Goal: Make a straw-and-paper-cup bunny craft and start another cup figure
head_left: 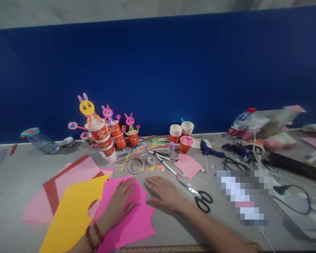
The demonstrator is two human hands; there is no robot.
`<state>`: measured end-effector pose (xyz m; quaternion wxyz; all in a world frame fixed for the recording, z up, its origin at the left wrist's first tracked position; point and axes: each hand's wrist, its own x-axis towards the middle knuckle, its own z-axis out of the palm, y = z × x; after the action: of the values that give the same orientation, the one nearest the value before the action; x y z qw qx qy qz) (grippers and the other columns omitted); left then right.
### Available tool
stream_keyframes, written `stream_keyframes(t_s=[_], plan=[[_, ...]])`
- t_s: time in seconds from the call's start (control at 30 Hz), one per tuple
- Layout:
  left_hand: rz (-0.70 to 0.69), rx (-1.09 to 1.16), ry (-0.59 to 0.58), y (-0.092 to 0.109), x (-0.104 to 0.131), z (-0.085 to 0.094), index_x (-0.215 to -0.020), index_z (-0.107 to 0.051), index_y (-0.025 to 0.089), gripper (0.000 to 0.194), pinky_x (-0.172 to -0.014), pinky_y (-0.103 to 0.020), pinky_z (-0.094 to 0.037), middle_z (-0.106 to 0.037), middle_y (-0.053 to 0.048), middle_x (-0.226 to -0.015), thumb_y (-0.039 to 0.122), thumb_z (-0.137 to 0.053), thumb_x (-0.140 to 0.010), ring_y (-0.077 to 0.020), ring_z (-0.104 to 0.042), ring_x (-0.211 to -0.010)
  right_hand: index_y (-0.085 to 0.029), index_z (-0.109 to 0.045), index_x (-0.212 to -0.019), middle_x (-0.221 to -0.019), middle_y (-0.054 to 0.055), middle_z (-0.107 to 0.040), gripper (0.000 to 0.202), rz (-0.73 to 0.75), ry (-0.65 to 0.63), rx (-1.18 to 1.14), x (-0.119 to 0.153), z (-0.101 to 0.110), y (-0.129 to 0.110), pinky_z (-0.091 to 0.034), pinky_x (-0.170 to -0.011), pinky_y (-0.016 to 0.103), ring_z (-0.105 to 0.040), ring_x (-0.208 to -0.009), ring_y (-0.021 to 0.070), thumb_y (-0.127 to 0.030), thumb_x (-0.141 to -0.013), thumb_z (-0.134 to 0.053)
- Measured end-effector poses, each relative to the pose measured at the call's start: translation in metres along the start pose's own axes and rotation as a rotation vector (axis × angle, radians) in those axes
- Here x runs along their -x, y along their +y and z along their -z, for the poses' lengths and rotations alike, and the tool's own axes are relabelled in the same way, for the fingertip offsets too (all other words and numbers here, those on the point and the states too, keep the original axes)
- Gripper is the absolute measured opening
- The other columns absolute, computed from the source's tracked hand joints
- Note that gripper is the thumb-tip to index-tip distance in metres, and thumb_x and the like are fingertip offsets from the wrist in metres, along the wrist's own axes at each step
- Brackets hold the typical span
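Note:
My left hand (119, 202) lies flat, palm down, on a bright pink foam sheet (133, 225) on the grey table; a red bead bracelet is on that wrist. My right hand (164, 193) rests flat beside it, fingers spread, on the sheet's right edge and the table. Neither hand holds anything. A yellow sheet (71, 214) with a round cut-out overlaps the pink one on the left. Black-handled scissors (198, 196) lie just right of my right hand.
Red paper cups with pink and yellow bunny faces on straws (102, 131) stand at the back, beside loose coloured straws (144, 144), tape rolls (135, 165), cup stacks (175, 133), a blue glue gun (209, 150), cables and a bottle (239, 124). A blue wall runs behind.

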<state>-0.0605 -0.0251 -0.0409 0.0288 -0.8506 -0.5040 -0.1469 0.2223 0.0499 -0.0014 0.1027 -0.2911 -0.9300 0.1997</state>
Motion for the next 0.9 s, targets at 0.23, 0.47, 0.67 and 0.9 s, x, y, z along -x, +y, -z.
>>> stream_keyframes(t_s=[0.23, 0.47, 0.67, 0.9], plan=[[0.010, 0.037, 0.093, 0.002, 0.001, 0.004, -0.145, -0.050, 0.022, 0.049, -0.111, -0.050, -0.049, -0.054, -0.014, -0.151, 0.039, -0.054, -0.100, -0.0313, -0.052, -0.137, -0.016, -0.053, -0.145, -0.152, 0.018, -0.052, 0.059, -0.070, 0.229, -0.035, -0.001, -0.022, 0.003, -0.037, -0.116, 0.051, -0.049, -0.139, 0.0337, -0.050, -0.098, -0.056], [0.117, 0.228, 0.175, 0.007, -0.009, 0.020, -0.114, -0.066, 0.022, 0.021, -0.097, -0.041, -0.057, -0.070, -0.011, -0.118, 0.026, -0.050, -0.101, -0.0256, -0.066, -0.111, -0.019, -0.069, -0.114, -0.109, 0.012, -0.075, 0.029, -0.069, 0.454, -0.128, 0.002, -0.023, 0.016, -0.051, -0.093, 0.041, -0.066, -0.104, 0.0265, -0.020, -0.100, -0.043], [0.176, 0.365, 0.118, 0.013, -0.033, 0.031, -0.092, -0.064, 0.021, 0.025, -0.073, -0.031, -0.056, -0.072, -0.006, -0.087, 0.025, -0.043, -0.103, -0.0202, -0.070, -0.080, -0.020, -0.069, -0.089, -0.081, 0.005, -0.073, 0.023, -0.171, 0.529, -0.192, 0.006, -0.019, 0.015, -0.047, -0.068, 0.028, -0.066, -0.074, 0.0197, -0.028, -0.101, -0.051], [0.110, 0.368, 0.025, 0.032, -0.077, 0.016, -0.086, -0.067, 0.022, 0.026, -0.064, -0.026, -0.050, -0.071, -0.001, -0.069, 0.029, -0.047, -0.101, -0.0181, -0.069, -0.065, -0.020, -0.067, -0.069, -0.066, 0.003, -0.069, 0.035, -0.230, 0.536, -0.258, 0.009, -0.022, 0.016, -0.043, -0.060, 0.027, -0.061, -0.059, 0.0173, -0.035, -0.099, -0.056]])
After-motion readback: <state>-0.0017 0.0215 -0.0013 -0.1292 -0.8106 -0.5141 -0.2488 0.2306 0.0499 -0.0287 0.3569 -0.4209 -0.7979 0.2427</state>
